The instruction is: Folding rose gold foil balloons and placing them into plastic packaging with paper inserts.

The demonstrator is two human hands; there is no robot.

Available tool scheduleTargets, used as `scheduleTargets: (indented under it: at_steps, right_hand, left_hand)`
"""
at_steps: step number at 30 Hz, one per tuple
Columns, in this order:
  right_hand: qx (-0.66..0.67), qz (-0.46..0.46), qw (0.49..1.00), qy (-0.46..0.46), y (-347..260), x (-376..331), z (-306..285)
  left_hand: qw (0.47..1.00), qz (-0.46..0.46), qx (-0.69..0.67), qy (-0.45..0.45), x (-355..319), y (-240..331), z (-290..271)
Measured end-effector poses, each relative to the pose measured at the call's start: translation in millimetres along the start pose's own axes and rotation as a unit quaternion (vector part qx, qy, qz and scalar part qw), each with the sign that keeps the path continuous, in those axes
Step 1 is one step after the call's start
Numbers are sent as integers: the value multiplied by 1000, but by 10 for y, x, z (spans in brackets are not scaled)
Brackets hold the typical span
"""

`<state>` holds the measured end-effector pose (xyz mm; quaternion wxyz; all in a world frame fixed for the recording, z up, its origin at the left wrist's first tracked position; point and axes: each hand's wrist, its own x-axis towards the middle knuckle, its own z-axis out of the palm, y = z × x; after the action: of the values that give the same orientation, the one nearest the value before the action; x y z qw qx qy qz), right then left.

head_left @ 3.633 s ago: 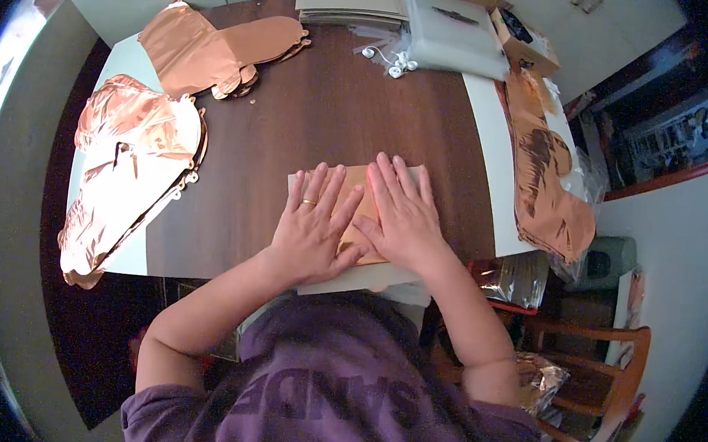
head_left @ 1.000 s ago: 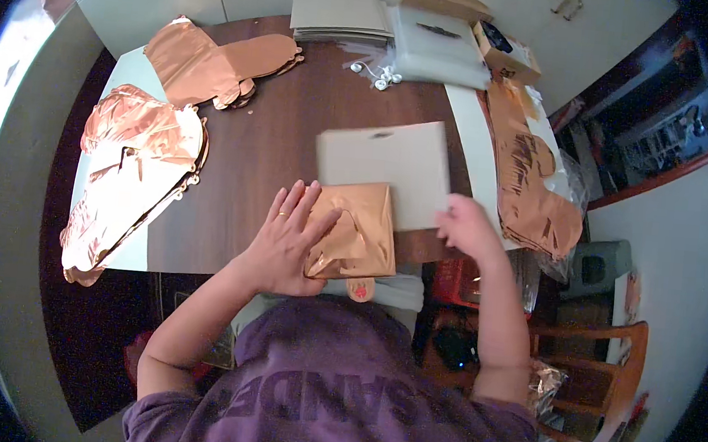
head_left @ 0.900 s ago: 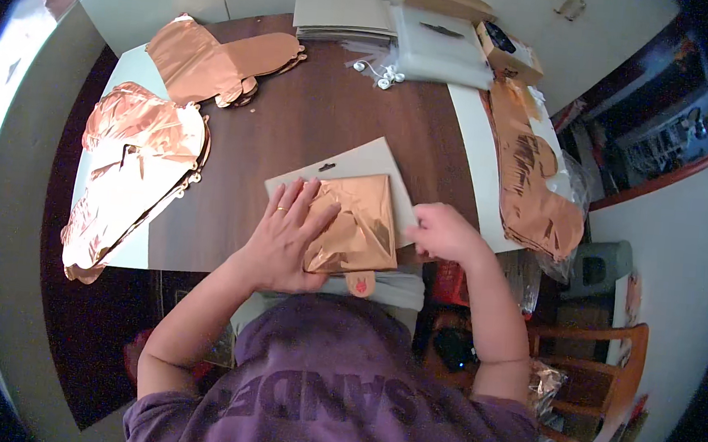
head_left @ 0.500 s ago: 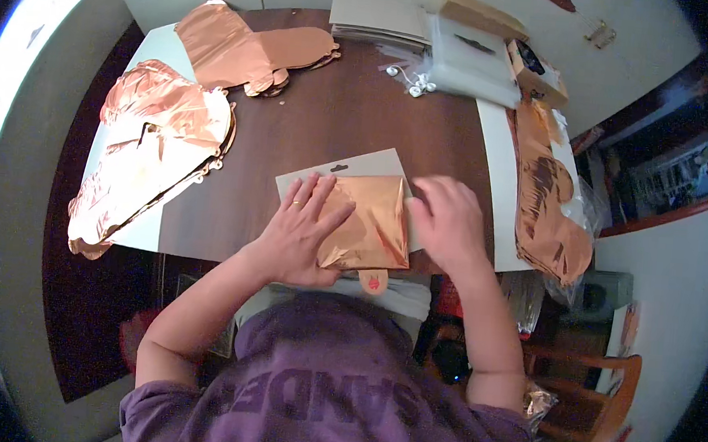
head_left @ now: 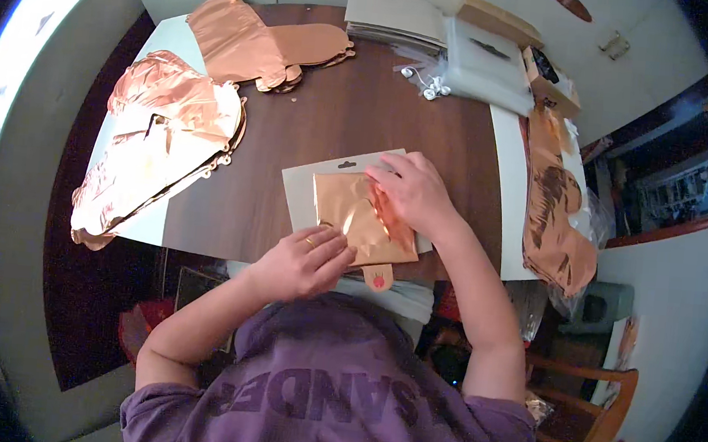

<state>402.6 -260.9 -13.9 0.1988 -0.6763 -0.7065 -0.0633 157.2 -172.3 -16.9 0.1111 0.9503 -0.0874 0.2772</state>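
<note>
A flat, shiny rose-gold foil balloon [head_left: 347,208], folded into a rough square, lies on a pale grey card [head_left: 297,190] with a hang slot at its top. A small tab [head_left: 379,278] with a red mark sticks out below the foil, over the table's near edge. My left hand [head_left: 305,260], a ring on one finger, is closed at the foil's lower left corner, fingers curled in. Over the upper right of the foil, my right hand [head_left: 413,191] bends its fingers onto the creased edge and appears to grip it. Its fingertips are partly hidden.
Stacks of flat rose-gold foil balloons [head_left: 160,143] lie at the left, more foil shapes [head_left: 255,47] at the back left, another pile [head_left: 557,224] at the right. Cards [head_left: 395,16], clear plastic sleeves [head_left: 487,65], white earphones [head_left: 431,87] and an open box [head_left: 554,83] stand behind.
My right hand has moved up and left onto the foil's upper right. My left hand, spread flat before, has drawn down and curled at the lower left corner. The foil is more creased.
</note>
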Motion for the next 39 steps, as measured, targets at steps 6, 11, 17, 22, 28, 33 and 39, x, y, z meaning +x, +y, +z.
scheduleTargets:
  at_steps: [6,11,17,22,28,33,39]
  right_hand:
    - [-14,3,1000,-6,-81,-97,-71]
    - [-28,7,999,19,-120,-124,-53]
    - [158,113,980,41,145,-20,-123]
    - [80,245,957,131,917,411,-94]
    - [2,244,965,99,1318,571,45]
    - [-5,233,971,43,910,180,-91]
    - [237,321,915,55,113,-620,-843]
  left_hand:
    - [995,77,-41,-55,14,-3,-109]
    - [995,-28,-71,-66,16,-72,-82]
    - [993,-45,-95,-53,-55,-272,-70]
    - [989,-39,-129,-63,-56,-299,-124]
    - [989,-42,-136,-49,-1,-261,-112]
    - [990,-61,-127,-30,-31,-192,-91]
    - [980,-77,-185,-14,13,-280,-174]
